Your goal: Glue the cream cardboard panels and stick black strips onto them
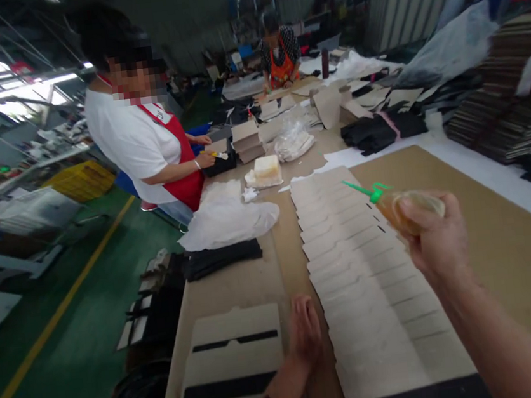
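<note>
In my right hand (442,236) is a squeeze bottle (399,212) of amber liquid with a green nozzle, its tip pointing left. The bottle is held tilted above a long row of overlapping grey-beige cardboard pieces (350,266). My left hand (304,327), its fingers curled together with nothing visible in them, rests on the brown tabletop just left of that row. Close beside it lies a cardboard panel (236,359) with black strips across it. A broad black strip (422,395) crosses the near end of the row.
A white plastic sheet (230,222) lies over folded black material (224,258) at the table's left edge. Beyond are a yellowish block (267,170) and stacked boards (247,140). One co-worker in a red apron (183,151) holds a brush; another person (280,57) works farther back.
</note>
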The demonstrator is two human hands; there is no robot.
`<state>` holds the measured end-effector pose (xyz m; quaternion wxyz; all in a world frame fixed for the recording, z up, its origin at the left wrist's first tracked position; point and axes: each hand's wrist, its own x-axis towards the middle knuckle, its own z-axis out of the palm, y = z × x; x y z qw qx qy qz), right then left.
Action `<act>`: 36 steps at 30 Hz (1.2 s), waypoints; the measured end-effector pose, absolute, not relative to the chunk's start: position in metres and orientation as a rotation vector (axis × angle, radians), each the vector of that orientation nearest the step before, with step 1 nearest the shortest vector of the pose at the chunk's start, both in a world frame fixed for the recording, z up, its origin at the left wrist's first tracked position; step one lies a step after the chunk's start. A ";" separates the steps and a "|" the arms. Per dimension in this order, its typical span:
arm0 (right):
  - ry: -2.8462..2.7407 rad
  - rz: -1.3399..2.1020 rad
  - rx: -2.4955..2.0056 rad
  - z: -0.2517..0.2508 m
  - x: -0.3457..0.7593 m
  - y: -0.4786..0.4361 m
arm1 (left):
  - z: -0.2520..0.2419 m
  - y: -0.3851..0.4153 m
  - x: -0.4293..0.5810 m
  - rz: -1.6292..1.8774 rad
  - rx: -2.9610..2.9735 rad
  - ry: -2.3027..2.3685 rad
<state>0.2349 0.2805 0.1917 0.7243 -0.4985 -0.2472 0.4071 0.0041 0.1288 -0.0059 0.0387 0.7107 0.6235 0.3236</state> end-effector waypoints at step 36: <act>-1.823 0.778 -1.603 0.040 0.181 0.224 | -0.017 0.193 -0.009 0.594 2.080 1.896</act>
